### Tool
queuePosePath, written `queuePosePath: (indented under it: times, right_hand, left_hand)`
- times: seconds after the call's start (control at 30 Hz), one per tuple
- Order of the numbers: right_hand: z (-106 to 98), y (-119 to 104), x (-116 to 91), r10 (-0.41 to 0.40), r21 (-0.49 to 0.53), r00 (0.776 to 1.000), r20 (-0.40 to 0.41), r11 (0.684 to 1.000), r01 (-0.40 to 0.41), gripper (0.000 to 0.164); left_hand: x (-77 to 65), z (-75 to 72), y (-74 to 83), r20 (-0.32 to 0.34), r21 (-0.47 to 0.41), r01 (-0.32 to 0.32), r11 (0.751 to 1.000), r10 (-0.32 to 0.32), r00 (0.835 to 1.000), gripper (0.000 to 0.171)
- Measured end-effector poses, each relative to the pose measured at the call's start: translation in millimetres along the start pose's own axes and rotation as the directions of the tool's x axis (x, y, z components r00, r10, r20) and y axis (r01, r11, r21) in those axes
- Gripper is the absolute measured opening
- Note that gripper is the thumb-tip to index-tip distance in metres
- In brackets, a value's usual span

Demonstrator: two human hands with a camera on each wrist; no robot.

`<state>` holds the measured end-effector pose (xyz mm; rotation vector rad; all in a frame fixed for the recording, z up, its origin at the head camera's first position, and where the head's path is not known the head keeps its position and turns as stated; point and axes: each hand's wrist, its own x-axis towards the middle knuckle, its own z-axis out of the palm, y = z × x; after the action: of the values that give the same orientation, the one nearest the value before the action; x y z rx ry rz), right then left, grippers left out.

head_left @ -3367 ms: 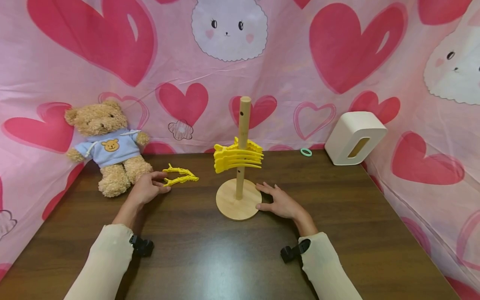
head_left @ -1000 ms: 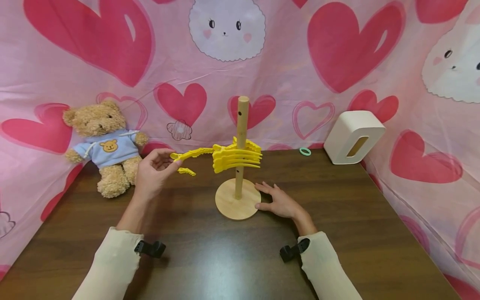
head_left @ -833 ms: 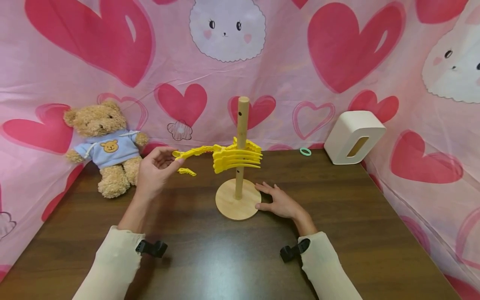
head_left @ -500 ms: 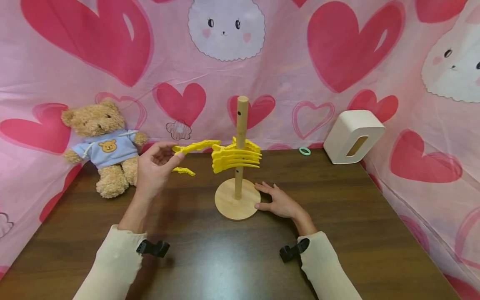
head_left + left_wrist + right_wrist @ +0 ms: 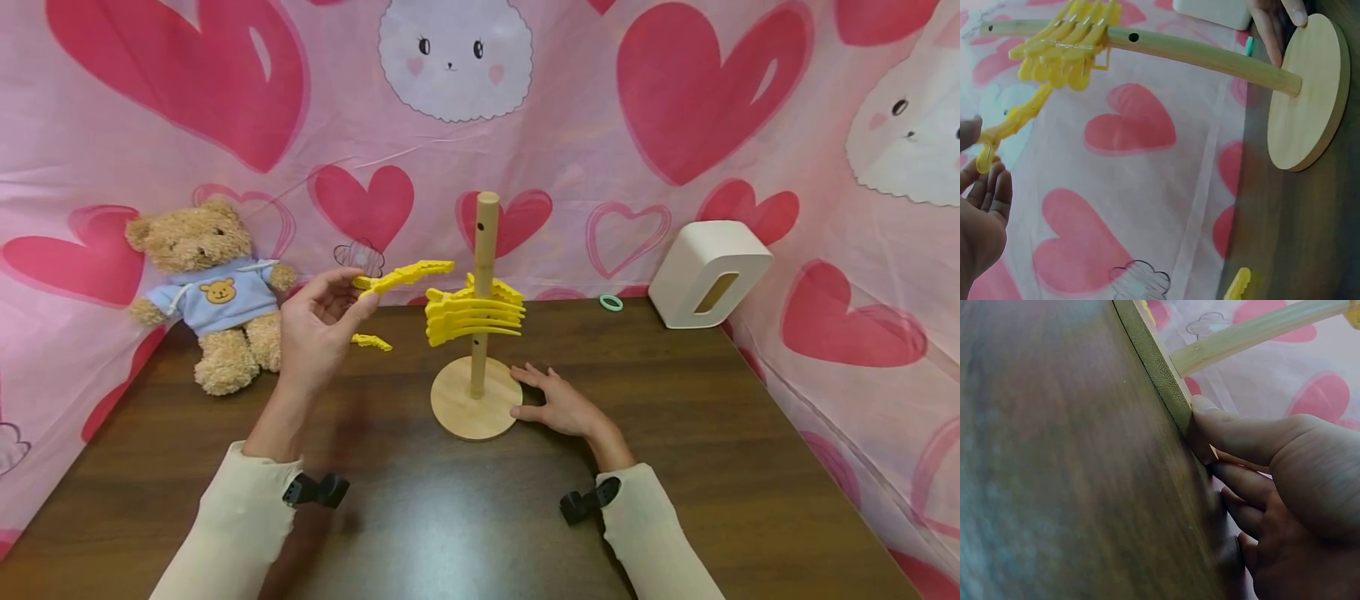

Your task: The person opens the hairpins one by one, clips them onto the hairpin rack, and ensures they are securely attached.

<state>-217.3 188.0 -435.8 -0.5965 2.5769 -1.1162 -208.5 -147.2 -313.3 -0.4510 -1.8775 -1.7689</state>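
My left hand (image 5: 318, 329) pinches the end of a yellow alligator hair clip (image 5: 412, 272) between thumb and fingers, raised above the table. The clip's free end points right, toward several similar yellow clips (image 5: 474, 317) clamped around a wooden post (image 5: 486, 237). In the left wrist view, the held clip (image 5: 1019, 115) slants just below that bunch. The post stands upright on a round wooden base (image 5: 459, 412). My right hand (image 5: 562, 404) rests at the base's right edge, fingers spread and thumb touching the rim. Another yellow clip (image 5: 371, 342) lies on the table, partly hidden by my left hand.
A teddy bear (image 5: 217, 292) in a blue top sits at the back left of the brown table (image 5: 420, 508). At the back right are a green ring (image 5: 611, 303) and a white box (image 5: 708, 275) with a slot. A pink heart-patterned cloth (image 5: 577, 150) hangs behind.
My left hand has taken one of the two clips off the table and lifted it. In the last second it rises further and slightly right. My right hand stays at the base.
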Motion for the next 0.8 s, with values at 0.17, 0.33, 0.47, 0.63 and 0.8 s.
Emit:
queuePosePath:
  times: [0.17,0.33,0.47,0.63,0.8]
  right_hand:
    - [0.4,1.2,-0.1,0.000,0.002,1.000,0.004,1.000,0.000,0.070]
    - [0.8,2.4,-0.7,-0.011,0.003,1.000,0.003,1.000,0.011,0.070]
    - [0.3,2.1,-1.2,-0.022,-0.002,1.000,0.001,1.000,0.022,0.070]
    - [-0.5,0.8,-1.6,-0.020,-0.004,1.000,-0.003,1.000,0.020,0.070]
    - [-0.4,1.1,-2.2,-0.015,0.000,1.000,-0.001,1.000,0.015,0.070]
  left_hand:
    - [1.8,5.1,5.6,-0.028,0.051,-0.056,0.997,0.058,0.998,0.026]
    - [2.6,11.6,13.8,-0.031,0.084,-0.063,0.994,0.066,0.997,0.021]
    - [1.8,18.3,20.1,-0.003,0.062,-0.090,0.994,0.091,0.996,0.020]
    - [0.2,29.4,22.4,0.026,0.029,-0.150,0.988,0.149,0.988,0.016]
    - [-2.1,40.3,19.8,0.030,-0.013,-0.162,0.987,0.162,0.986,0.016]
